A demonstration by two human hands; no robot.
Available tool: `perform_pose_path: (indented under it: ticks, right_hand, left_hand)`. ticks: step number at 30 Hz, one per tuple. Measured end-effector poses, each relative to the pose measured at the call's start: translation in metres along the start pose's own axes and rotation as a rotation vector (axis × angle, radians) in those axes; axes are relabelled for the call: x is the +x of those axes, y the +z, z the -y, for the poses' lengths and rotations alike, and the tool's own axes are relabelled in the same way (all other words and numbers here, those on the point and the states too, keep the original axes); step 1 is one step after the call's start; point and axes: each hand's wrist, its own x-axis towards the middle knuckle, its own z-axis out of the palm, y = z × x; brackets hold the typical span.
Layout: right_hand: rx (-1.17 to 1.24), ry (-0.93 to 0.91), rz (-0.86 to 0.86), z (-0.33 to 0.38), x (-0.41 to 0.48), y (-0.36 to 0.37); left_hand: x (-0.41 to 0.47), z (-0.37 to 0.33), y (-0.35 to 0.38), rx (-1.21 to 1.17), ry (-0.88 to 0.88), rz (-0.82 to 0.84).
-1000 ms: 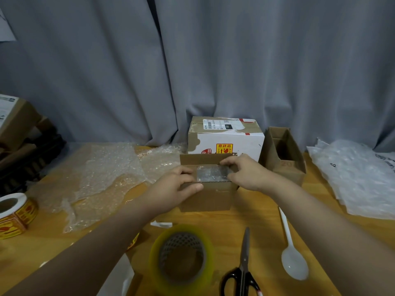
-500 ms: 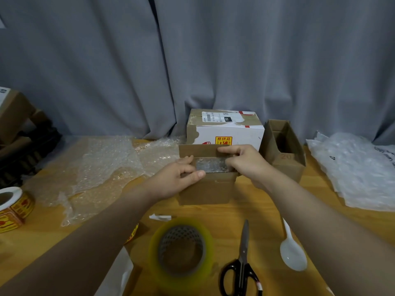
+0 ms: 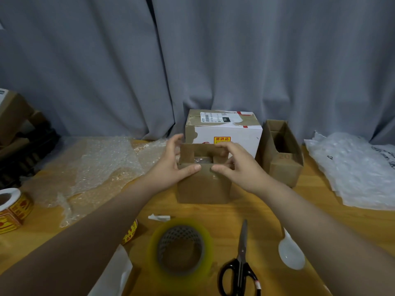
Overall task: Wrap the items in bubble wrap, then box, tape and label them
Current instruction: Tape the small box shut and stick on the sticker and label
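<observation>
A small brown cardboard box (image 3: 203,189) stands in the middle of the wooden table. Its side flaps are folded inward, and a bubble-wrapped item (image 3: 203,160) shows through the gap between them. My left hand (image 3: 171,167) grips the box's left top, thumb on the near edge and fingers round the left flap. My right hand (image 3: 237,167) holds the right top the same way, fingers over the right flap. A roll of clear tape (image 3: 180,251) lies near me, with black scissors (image 3: 240,270) beside it. A roll of yellow labels (image 3: 12,208) sits at the left edge.
A bubble wrap sheet (image 3: 102,167) is spread at the left. A taped white box (image 3: 235,131) stands behind the small box, and an open brown box (image 3: 282,167) is to its right. White wrap sheets (image 3: 352,167) lie at far right. A white plastic spoon (image 3: 291,253) lies near the scissors.
My hands moved from the box's opening out to its sides. The two side flaps have come in over the wrapped item, which is now mostly covered.
</observation>
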Motion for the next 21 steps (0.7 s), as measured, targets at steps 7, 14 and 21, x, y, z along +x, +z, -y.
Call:
perform_pose_path:
  ticks: [7, 14, 21]
  right_hand:
    - [-0.028, 0.046, 0.018, 0.003, 0.000, 0.006]
    - [-0.539, -0.080, -0.066, 0.000, 0.009, 0.027]
    - [-0.425, 0.092, 0.350, -0.011, 0.005, 0.028]
  left_hand:
    - [0.010, 0.014, -0.001, 0.257, -0.095, 0.056]
    - [0.004, 0.027, 0.012, 0.028, -0.053, -0.076]
    - [-0.007, 0.021, 0.007, 0.397, 0.022, 0.161]
